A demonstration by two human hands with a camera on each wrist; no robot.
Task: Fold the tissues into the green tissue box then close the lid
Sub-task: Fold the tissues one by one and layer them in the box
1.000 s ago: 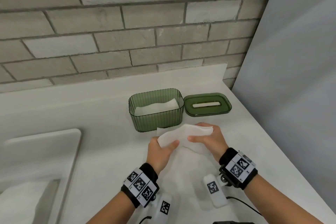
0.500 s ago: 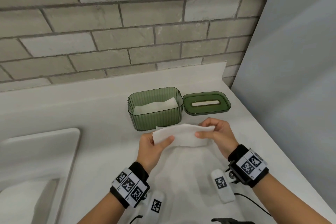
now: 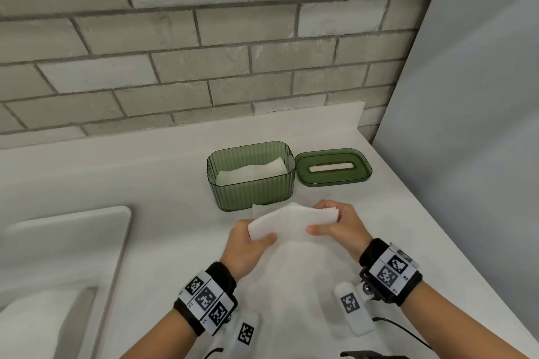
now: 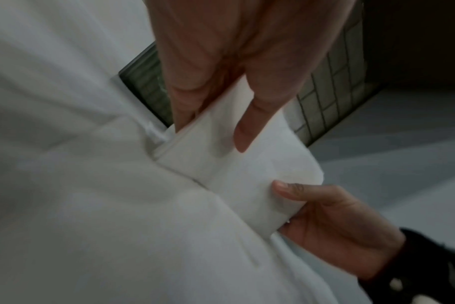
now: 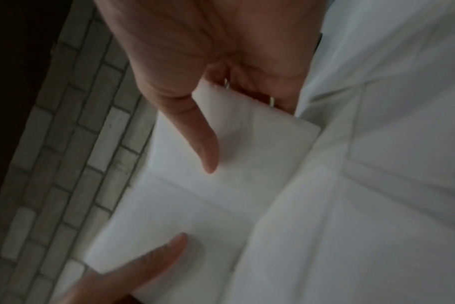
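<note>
A white tissue (image 3: 291, 223) is held up over the counter, folded into a strip, just in front of the green tissue box (image 3: 250, 181). My left hand (image 3: 248, 242) pinches its left end between thumb and fingers. My right hand (image 3: 335, 227) pinches its right end the same way. The left wrist view shows the folded tissue (image 4: 237, 168) under my left thumb, and the right wrist view shows the tissue (image 5: 216, 185) under my right thumb. The box stands open with a folded tissue (image 3: 250, 173) lying inside. Its green lid (image 3: 334, 166) with a slot lies flat right of the box.
A white sink basin (image 3: 58, 271) is sunk into the counter at the left. More white tissue sheet (image 3: 297, 300) lies spread on the counter under my hands. A grey brick wall (image 3: 204, 38) runs behind, and a plain grey wall (image 3: 466, 125) closes the right side.
Both hands have lifted the tissue off the counter and drawn it taut into a narrower folded strip. The box and lid have not moved.
</note>
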